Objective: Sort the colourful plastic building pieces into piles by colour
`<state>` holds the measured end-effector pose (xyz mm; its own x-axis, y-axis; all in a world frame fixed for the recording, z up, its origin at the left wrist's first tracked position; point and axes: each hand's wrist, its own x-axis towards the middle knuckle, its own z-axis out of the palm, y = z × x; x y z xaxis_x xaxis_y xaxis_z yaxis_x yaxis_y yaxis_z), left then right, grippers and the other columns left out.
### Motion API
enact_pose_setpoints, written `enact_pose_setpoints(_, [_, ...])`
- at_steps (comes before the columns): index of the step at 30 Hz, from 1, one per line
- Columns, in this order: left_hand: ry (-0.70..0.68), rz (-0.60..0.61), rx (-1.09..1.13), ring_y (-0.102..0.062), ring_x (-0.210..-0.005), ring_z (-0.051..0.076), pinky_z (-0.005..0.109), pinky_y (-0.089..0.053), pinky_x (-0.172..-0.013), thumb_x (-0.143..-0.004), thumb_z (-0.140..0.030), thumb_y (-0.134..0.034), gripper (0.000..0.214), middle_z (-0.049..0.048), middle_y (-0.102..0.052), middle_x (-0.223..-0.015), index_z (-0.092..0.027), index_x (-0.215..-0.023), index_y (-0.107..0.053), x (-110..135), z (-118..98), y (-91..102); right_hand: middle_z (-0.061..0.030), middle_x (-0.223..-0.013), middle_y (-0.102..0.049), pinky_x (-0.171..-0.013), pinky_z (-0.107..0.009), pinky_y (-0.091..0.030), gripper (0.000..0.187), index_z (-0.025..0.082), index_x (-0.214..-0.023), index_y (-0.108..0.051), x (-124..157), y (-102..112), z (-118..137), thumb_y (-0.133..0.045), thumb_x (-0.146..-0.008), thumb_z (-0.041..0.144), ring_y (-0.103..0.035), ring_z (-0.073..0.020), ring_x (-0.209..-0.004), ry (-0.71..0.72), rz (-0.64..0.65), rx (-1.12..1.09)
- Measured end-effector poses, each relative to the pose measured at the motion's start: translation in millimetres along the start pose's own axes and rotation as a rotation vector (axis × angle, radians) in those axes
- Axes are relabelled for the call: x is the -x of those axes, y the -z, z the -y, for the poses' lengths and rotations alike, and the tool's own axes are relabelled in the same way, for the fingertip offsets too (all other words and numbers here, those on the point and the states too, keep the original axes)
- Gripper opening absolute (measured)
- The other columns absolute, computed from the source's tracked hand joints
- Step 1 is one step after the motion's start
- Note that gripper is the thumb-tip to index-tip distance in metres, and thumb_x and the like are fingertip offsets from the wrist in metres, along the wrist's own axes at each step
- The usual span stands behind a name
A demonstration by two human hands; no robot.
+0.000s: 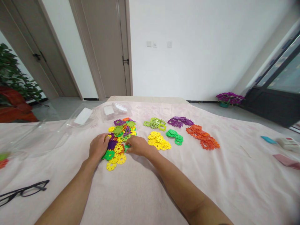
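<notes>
A mixed pile of plastic interlocking discs [118,148] lies on the cloth, in yellow, green, purple, orange and lime. My left hand [98,147] rests against the pile's left side, its fingers loosely curved over the edge pieces and partly hidden. On the pile's right side, my right hand [138,145] pinches a green disc [127,148] between thumb and fingers. Just right of that hand is a heap of yellow discs [159,141]. Farther off are groups of lime square pieces [154,123], green discs [175,137], purple pieces [180,121] and orange pieces [202,137].
Clear plastic containers [50,137] stand at the left of the pink tablecloth [150,193]. Black glasses [25,190] lie at the near left. A blue item [268,139], a pink item [287,161] and a white box [288,143] are at the far right.
</notes>
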<state>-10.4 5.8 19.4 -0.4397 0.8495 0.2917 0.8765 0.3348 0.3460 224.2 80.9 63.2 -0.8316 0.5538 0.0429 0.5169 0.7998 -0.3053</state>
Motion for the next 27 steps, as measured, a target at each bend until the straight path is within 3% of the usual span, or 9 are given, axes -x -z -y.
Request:
enact_pose_setpoints(8, [-0.006,0.003,-0.016,-0.060,-0.122,0.025,0.037,-0.044,-0.105,-0.099,-0.038,-0.033,0.047,0.0086,-0.068,-0.131,-0.018,-0.125,-0.067,-0.3,1.0,-0.8,-0.0009,-0.099,-0.070,-0.063,-0.024,-0.034,0.037,0.024,-0.113,-0.063,0.2,-1.7,2.9,-0.075,-0.079,0.036,-0.061,-0.0169,-0.084,-0.072,-0.052,-0.126])
enact_pose_setpoints(12, [-0.010,0.006,-0.015,-0.060,-0.123,0.026,0.038,-0.043,-0.105,-0.099,-0.039,-0.032,0.048,0.0088,-0.068,-0.132,-0.018,-0.125,-0.067,-0.9,3.1,-2.7,-0.0004,-0.096,-0.072,-0.066,-0.023,-0.036,0.022,0.025,-0.106,-0.070,0.8,18.3,-9.0,-0.071,-0.083,0.026,-0.062,-0.0164,-0.086,-0.076,-0.080,-0.139])
enact_pose_setpoints(15, [-0.011,0.005,-0.020,-0.060,-0.123,0.026,0.039,-0.043,-0.105,-0.099,-0.039,-0.033,0.048,0.0094,-0.068,-0.131,-0.018,-0.125,-0.067,-1.0,3.2,-3.1,-0.0027,-0.097,-0.074,-0.070,-0.024,-0.039,0.018,0.022,-0.101,-0.075,5.3,44.5,-30.9,-0.065,-0.086,0.022,-0.064,-0.0169,-0.086,-0.144,-0.120,-0.103])
enact_pose_setpoints(19, [-0.008,0.011,-0.025,-0.060,-0.122,0.027,0.039,-0.044,-0.104,-0.098,-0.039,-0.032,0.049,0.0099,-0.068,-0.131,-0.018,-0.126,-0.067,-1.1,2.0,-2.1,-0.0043,-0.100,-0.076,-0.074,-0.023,-0.042,0.027,0.020,-0.102,-0.078,19.0,74.7,-73.9,-0.057,-0.086,0.015,-0.066,-0.0173,-0.090,-0.318,-0.201,-0.044])
enact_pose_setpoints(27, [-0.008,0.010,-0.022,-0.060,-0.123,0.026,0.038,-0.044,-0.105,-0.098,-0.038,-0.033,0.047,0.0085,-0.068,-0.131,-0.019,-0.125,-0.067,-0.9,2.2,-2.1,-0.0085,-0.103,-0.077,-0.076,-0.023,-0.045,0.029,0.018,-0.099,-0.079,70.3,99.8,-152.7,-0.057,-0.080,0.013,-0.069,-0.0195,-0.094,-0.728,-0.299,-0.020])
